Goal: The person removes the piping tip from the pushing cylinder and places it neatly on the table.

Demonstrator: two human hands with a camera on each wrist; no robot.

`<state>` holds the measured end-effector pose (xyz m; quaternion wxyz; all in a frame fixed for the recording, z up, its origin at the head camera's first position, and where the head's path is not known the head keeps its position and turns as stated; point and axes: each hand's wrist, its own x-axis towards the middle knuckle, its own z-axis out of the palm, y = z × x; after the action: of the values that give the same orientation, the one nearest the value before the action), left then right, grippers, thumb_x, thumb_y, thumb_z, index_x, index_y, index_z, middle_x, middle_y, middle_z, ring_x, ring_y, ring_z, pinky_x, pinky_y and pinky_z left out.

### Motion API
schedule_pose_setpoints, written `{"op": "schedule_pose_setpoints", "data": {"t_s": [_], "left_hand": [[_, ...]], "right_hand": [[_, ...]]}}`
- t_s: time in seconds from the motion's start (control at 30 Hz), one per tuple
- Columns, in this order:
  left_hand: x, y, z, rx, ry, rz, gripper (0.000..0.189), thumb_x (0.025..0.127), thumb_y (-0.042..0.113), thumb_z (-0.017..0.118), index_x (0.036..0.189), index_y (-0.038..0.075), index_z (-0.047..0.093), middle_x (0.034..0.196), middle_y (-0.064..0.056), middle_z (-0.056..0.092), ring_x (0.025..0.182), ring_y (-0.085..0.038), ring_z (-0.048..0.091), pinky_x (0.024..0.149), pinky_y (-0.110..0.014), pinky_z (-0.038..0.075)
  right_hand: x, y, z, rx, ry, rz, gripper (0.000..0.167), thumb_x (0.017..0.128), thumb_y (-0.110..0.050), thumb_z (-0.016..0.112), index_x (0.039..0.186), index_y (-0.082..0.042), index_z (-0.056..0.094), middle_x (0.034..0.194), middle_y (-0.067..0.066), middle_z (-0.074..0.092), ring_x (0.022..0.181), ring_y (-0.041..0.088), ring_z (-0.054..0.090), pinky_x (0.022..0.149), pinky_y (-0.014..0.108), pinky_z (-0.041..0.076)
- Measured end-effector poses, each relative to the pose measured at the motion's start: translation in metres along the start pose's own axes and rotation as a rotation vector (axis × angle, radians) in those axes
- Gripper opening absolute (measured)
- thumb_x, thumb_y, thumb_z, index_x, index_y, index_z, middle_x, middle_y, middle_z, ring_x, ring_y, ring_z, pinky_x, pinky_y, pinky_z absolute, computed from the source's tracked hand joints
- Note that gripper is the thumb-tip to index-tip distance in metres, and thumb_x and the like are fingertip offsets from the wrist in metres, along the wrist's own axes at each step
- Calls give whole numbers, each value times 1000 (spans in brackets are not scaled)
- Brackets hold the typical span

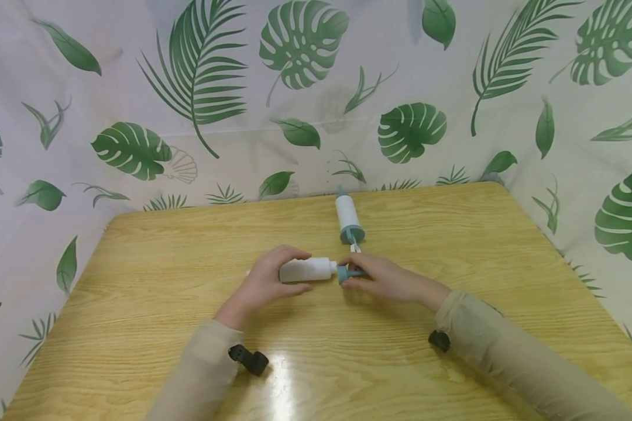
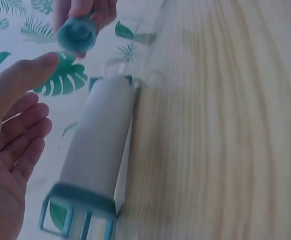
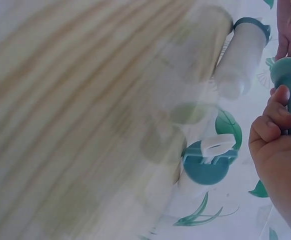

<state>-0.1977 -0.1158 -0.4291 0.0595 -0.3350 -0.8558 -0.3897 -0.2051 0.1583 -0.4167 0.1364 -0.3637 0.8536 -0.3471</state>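
Note:
In the head view my right hand [image 1: 381, 279] grips a teal piece [image 1: 342, 273] with a cupped round end and a thin stem. The right wrist view shows my fingers curled round the stem, the flared end [image 3: 284, 70] towards my left hand. A white tube [image 1: 306, 269] lies on the table, its narrow tip beside the teal piece. My left hand [image 1: 265, 276] is over the tube's left end, thumb and fingers spread. In the left wrist view those fingers are relaxed, apart from the tube [image 2: 99, 135], which has an open teal frame at one end.
A second white tube [image 1: 347, 211] with a teal end and white handle [image 3: 218, 145] lies at the back of the wooden table [image 1: 189, 263]. Behind the table hangs a leaf-patterned cloth [image 1: 342, 134]. Dark wrist devices sit by both sleeves.

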Motion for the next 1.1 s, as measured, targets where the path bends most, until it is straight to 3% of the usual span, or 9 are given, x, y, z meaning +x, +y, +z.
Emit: {"op": "schedule_pose_setpoints", "data": {"t_s": [0.17, 0.43, 0.67, 1.1], "left_hand": [[7, 10, 13, 0, 15, 107, 48, 72, 17, 85, 113, 2, 66, 111, -6, 64, 103, -20, 58, 88, -35, 48], [13, 16, 26, -41, 64, 205, 39, 73, 12, 84, 107, 4, 67, 104, -5, 66, 99, -17, 60, 88, -29, 48], [13, 16, 31, -32, 105, 194, 36, 73, 11, 84, 106, 6, 69, 103, -2, 68, 98, -15, 61, 88, -27, 48], [13, 16, 27, -62, 102, 171, 33, 74, 9, 83, 103, 4, 69, 100, -5, 68, 94, -17, 63, 84, -27, 50]], "right_hand": [[3, -8, -1, 25, -13, -21, 36, 96, -24, 59, 125, -3, 53, 100, 0, 61, 90, 12, 57, 79, 30, 49], [6, -12, 0, 64, -38, -30, 35, 98, -25, 56, 126, -3, 54, 103, 2, 62, 90, 15, 57, 79, 30, 49], [7, -13, -1, 79, -45, -23, 35, 98, -24, 56, 125, -2, 54, 102, 2, 63, 91, 15, 58, 79, 30, 49], [6, -12, -3, 99, -45, -14, 32, 97, -22, 57, 122, -3, 54, 101, 1, 63, 91, 14, 59, 79, 30, 50]]}}
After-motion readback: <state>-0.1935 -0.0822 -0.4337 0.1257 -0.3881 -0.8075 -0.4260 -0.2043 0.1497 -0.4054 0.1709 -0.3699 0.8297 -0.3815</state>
